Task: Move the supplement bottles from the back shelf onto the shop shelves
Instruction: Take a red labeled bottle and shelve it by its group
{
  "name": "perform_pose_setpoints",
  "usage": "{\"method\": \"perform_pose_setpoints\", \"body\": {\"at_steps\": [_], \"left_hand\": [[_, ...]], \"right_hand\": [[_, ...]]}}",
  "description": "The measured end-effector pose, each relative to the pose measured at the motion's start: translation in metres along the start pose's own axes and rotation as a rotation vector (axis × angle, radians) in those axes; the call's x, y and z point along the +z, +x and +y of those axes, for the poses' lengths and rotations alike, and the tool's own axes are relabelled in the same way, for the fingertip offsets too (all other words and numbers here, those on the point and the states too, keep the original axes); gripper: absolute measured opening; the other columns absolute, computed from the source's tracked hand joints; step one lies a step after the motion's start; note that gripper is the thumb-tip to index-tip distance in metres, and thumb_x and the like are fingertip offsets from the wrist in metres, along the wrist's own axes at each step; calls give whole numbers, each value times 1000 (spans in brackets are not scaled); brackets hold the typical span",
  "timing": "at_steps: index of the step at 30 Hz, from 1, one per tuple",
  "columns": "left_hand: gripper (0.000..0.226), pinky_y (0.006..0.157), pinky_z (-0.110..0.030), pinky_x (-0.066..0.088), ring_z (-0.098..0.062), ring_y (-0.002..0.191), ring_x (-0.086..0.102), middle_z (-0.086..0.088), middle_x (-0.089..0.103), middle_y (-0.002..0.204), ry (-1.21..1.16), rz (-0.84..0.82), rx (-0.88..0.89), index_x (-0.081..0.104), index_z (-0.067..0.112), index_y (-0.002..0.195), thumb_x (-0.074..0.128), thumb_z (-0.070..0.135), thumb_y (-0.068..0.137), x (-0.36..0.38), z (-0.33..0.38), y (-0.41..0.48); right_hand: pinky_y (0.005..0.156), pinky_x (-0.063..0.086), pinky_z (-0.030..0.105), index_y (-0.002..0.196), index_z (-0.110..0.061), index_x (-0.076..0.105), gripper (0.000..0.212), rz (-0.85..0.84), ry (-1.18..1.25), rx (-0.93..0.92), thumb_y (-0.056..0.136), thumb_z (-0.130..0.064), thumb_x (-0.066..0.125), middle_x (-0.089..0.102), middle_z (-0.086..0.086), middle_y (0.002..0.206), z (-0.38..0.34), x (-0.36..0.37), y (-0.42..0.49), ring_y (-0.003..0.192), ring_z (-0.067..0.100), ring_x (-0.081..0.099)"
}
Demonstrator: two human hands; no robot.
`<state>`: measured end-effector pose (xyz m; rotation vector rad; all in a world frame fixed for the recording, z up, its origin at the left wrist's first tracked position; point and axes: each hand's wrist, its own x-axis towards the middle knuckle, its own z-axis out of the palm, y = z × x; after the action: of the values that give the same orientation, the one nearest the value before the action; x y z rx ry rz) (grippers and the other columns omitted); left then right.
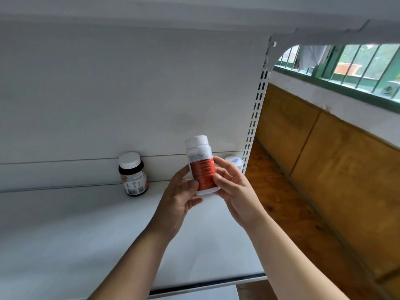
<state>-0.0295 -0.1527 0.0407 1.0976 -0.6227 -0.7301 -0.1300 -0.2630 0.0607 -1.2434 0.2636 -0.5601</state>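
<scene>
Both hands hold one white plastic supplement bottle with a red-orange label and a white screw cap in the air above the white metal shop shelf, toward its right end and in front of the white back panel. The left hand cups the lower left side of the body with its thumb lying across the label's edge, and the right hand closes its fingers round the lower right side and base, so the fingers of both hands are curled narrow and gripping the bottle. The bottle stands nearly upright, its long axis running base to cap with the cap uppermost and leaning a little to the left and away; the printed label faces the camera. It looks like a rigid, smooth-walled plastic container, probably light even if full of tablets, stiff enough to take a firm squeeze and not fragile, though the glossy label may be a little slippery. The mid-body or lower body seems the soundest place to grip, leaving the flat base free to set down. On the shelf behind, a dark brown bottle with a white cap stands upright to the left, well apart, and a small white-capped container sits just behind the right hand, near the slotted white upright.
</scene>
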Motion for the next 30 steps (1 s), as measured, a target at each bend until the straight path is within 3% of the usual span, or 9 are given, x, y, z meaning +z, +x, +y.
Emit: {"method": "perform_pose_setpoints", "body": {"at_steps": [4,8,13,16,19,22,26,30], "left_hand": [[25,83,-40,47,-24,103,63,-2,68,109,3,-34,-18,58,28,109,54,22,86,4,2,-2],[44,86,-41,48,-18,102,62,-2,64,120,110,-114,-39,54,31,124,49,42,82,8,2,-1],[48,104,-57,37,-33,120,53,-14,61,124,-91,-118,-122,57,18,123,46,43,84,4,-2,0],[54,98,-50,41,-29,114,57,-14,63,121,-216,-147,-168,58,15,122,49,48,80,1,-1,2],[63,87,-39,48,-25,105,61,-12,62,119,-283,-135,-172,53,15,127,49,54,78,-3,-2,6],[55,95,-47,43,-27,108,59,-12,62,118,-205,-81,-161,54,16,124,45,52,84,-4,-2,7],[38,84,-38,42,-16,101,62,-2,68,109,-49,-69,-139,65,28,106,46,50,81,-4,3,4],[46,88,-39,40,-18,100,64,-6,69,109,-39,-69,-90,64,22,110,61,49,73,-7,4,-1]], "right_hand": [[94,47,40,125,-16,50,60,49,-111,-7,70,-11,73,61,17,116,2,3,1,112,31,57],[88,54,38,114,-16,56,56,163,-241,-80,63,-7,76,65,12,105,8,12,-4,105,26,60],[88,54,37,105,-30,58,49,178,-394,-93,66,-11,80,67,-1,96,8,20,-6,96,13,62],[94,51,41,118,-28,57,52,64,-311,-81,69,-21,73,67,4,107,4,19,-8,105,20,61],[95,51,38,127,-25,51,60,22,-186,-50,70,-18,68,64,10,116,1,17,-8,111,22,60],[94,51,41,123,-28,53,55,60,-211,-72,75,-10,73,64,11,113,0,18,-8,110,24,61],[94,51,45,116,-34,56,54,109,-248,-117,71,-12,77,65,7,111,2,17,-6,108,21,61],[92,52,43,121,-27,57,59,71,-199,-101,66,-18,77,64,13,114,3,17,-4,108,27,61]]}}
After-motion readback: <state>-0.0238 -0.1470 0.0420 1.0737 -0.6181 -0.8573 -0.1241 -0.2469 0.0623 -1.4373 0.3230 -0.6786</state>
